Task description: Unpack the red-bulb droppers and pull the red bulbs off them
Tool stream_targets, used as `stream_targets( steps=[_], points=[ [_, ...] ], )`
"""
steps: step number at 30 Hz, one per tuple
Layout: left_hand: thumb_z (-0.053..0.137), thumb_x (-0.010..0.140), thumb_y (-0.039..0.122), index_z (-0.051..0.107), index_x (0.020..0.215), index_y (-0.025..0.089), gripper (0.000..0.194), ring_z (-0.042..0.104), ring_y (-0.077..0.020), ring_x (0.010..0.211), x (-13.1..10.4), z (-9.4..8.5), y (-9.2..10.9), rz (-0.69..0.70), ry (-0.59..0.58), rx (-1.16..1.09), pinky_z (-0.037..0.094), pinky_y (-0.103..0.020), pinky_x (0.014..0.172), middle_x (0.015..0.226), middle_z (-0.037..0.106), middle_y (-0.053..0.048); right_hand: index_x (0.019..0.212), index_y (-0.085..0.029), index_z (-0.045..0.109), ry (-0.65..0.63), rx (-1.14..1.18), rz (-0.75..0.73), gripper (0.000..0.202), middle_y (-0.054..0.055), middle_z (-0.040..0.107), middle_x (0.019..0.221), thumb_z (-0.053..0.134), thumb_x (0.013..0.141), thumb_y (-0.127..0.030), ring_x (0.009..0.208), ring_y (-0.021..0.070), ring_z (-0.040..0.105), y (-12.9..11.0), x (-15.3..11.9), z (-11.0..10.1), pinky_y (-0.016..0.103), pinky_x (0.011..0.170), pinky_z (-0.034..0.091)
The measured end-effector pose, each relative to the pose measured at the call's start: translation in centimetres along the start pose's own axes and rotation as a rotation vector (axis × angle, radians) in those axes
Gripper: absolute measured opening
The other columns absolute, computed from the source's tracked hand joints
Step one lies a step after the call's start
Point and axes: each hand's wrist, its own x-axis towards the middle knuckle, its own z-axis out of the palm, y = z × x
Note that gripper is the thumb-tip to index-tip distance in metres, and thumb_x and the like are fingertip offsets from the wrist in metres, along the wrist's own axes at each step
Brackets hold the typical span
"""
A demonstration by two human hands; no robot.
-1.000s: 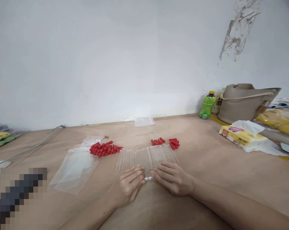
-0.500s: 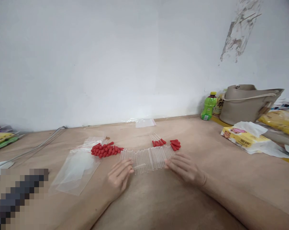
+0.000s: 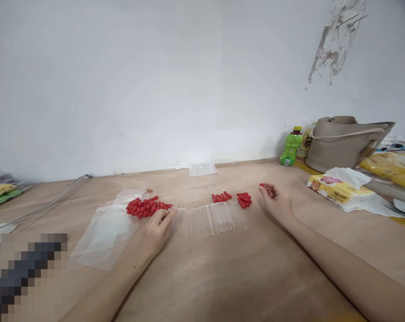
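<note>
A row of clear glass dropper tubes [image 3: 205, 221] lies side by side on the brown paper in front of me. My left hand [image 3: 159, 226] is at the row's left end, thumb and fingers pinched on the upper end of a glass tube. Beside it is a heap of red rubber bulbs [image 3: 144, 208]. My right hand [image 3: 278, 201] is raised to the right of the row, its fingers closed on a red rubber bulb [image 3: 261, 184]. Behind the row lie several droppers with red bulbs [image 3: 221, 197], and a smaller group of red bulbs [image 3: 244, 200].
Clear zip bags [image 3: 105, 232] lie at the left, another bag [image 3: 202, 170] by the wall. A grey cable [image 3: 55, 201] crosses the far left. On the right stand a green bottle [image 3: 290, 146], a beige bag [image 3: 339, 145] and a yellow tissue pack [image 3: 339, 190].
My right hand has left the row's right end, moved up and right, and now holds a red bulb. My left hand has shifted slightly up and left, to the tubes' upper ends.
</note>
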Motion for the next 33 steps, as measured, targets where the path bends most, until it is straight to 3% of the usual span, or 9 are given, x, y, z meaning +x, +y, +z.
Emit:
stream_targets(
  steps=[8,11,17,24,27,33],
  points=[
    [0.042,0.084,0.013,0.058,0.099,0.015,0.023,0.058,-0.0127,0.070,1.2,-1.4,1.4,0.160,-0.072,-0.036,0.048,-0.023,0.062,0.080,0.061,-0.006,0.098,-0.010,0.062,-0.122,0.040,0.175,0.042,0.005,0.058,0.067,0.050,0.071,-0.041,0.056,0.0130,0.048,2.1,0.9,0.6,0.026,0.055,0.040],
    [0.044,0.083,0.015,0.060,0.092,0.015,0.018,0.059,-0.0131,0.070,1.3,-1.7,1.6,0.163,-0.086,-0.073,0.049,-0.023,0.062,0.081,0.063,-0.007,0.099,-0.010,0.059,-0.185,0.081,0.165,0.045,0.006,0.060,0.072,0.054,0.069,-0.044,0.058,0.0124,0.050,1.9,1.7,1.0,0.025,0.055,0.040],
    [0.050,0.082,0.020,0.061,0.097,0.016,0.019,0.059,-0.0152,0.078,0.9,-1.8,1.5,0.142,-0.150,-0.156,0.049,-0.026,0.068,0.088,0.062,-0.007,0.077,-0.013,0.063,-0.450,0.145,0.096,0.038,0.004,0.061,0.067,0.062,0.063,-0.048,0.055,0.0101,0.047,1.6,3.9,1.9,0.022,0.051,0.037],
    [0.050,0.082,0.017,0.061,0.099,0.018,0.020,0.056,-0.0153,0.077,0.8,-2.1,1.1,0.156,-0.210,-0.161,0.047,-0.030,0.070,0.091,0.061,-0.007,0.080,-0.013,0.066,-0.566,0.171,0.100,0.044,0.004,0.065,0.071,0.056,0.068,-0.053,0.058,0.0118,0.053,2.3,3.2,2.7,0.023,0.054,0.041],
    [0.049,0.082,0.016,0.060,0.099,0.018,0.020,0.056,-0.0160,0.079,1.0,-2.2,1.2,0.154,-0.178,-0.157,0.047,-0.031,0.071,0.091,0.060,-0.008,0.076,-0.013,0.067,-0.570,0.167,0.107,0.045,0.005,0.066,0.073,0.050,0.071,-0.055,0.064,0.0146,0.058,2.6,3.2,2.7,0.024,0.059,0.044],
    [0.048,0.081,0.012,0.060,0.098,0.017,0.021,0.056,-0.0164,0.083,1.2,-2.3,1.6,0.165,-0.107,-0.187,0.048,-0.031,0.073,0.091,0.059,-0.009,0.087,-0.014,0.066,-0.430,0.089,0.118,0.050,0.007,0.067,0.087,0.040,0.076,-0.055,0.080,0.0181,0.060,2.5,3.6,2.8,0.026,0.066,0.045]
  ],
)
